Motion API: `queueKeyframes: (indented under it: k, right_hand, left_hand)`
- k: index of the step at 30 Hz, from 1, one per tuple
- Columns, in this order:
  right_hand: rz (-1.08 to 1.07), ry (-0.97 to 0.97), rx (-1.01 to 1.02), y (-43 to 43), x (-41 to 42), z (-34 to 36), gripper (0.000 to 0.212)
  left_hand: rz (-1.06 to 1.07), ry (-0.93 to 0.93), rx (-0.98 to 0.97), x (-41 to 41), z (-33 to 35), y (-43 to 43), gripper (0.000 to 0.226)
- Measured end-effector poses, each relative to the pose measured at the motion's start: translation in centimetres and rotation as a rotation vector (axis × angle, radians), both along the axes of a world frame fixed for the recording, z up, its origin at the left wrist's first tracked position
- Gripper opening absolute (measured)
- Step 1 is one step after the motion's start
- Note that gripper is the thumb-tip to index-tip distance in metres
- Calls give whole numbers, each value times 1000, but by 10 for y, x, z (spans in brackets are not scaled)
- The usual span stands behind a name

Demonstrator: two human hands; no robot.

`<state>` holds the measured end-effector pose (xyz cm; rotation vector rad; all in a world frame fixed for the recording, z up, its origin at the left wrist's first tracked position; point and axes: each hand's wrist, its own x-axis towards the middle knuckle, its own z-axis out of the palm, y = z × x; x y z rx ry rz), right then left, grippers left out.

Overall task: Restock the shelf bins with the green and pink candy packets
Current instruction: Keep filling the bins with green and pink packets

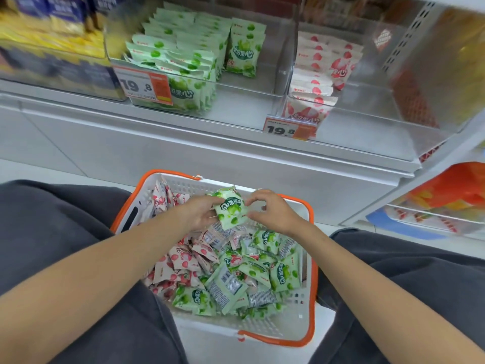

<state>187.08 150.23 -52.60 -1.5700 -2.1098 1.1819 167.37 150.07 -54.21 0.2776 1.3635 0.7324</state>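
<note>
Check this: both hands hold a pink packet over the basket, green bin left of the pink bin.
Wrong colour. The packet held by the left hand and right hand is green, not pink; the head view shows it. It is over the basket, green bin left of the pink bin.

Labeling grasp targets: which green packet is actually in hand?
The green packet raised over the far end of the basket, pinched between left hand and right hand. Other green ones lie loose in it or stand in the shelf bin.
</note>
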Motion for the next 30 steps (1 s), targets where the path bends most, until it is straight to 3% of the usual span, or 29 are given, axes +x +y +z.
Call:
queueKeyframes:
  k: [2, 5, 7, 9, 13, 17, 19, 23, 26, 30]
  right_hand:
    - [-188, 57, -63, 3, 4, 4, 34]
    - [-372, 255, -423, 4, 4, 9, 53]
    - [-417, 446, -584, -1, -1, 10, 41]
    - [-515, 564, -504, -2, -8, 13, 30]
    - [-504, 571, -219, 10, -22, 42, 22]
    - [-321, 345, 233, 33, -33, 92, 22]
    - [-329, 282, 385, 51, -37, 122, 19]
    - [-411, 333, 475, 94, -46, 177, 18]
    - [-435, 291, 523, 138, -60, 201, 19]
    - [-527, 1, 436, 214, -78, 202, 35]
  left_hand:
    - [-65, 27, 67, 1, 6, 1, 38]
    - [-12, -161, 141, 6, 19, 4, 46]
    - [15, -258, 190, 10, 28, 5, 44]
    - [-16, -250, 240, 12, 36, 8, 43]
    - [-183, 204, 423, 8, 59, 18, 28]
    - [-267, 752, 771, -4, 89, 46, 39]
    - [-201, 1052, 879, -10, 115, 62, 36]
    - [25, 1408, 1103, -27, 170, 100, 15]
    - [-110, 1649, 1141, -47, 184, 145, 20]
    - [-313, 1730, 1027, -65, 171, 183, 38]
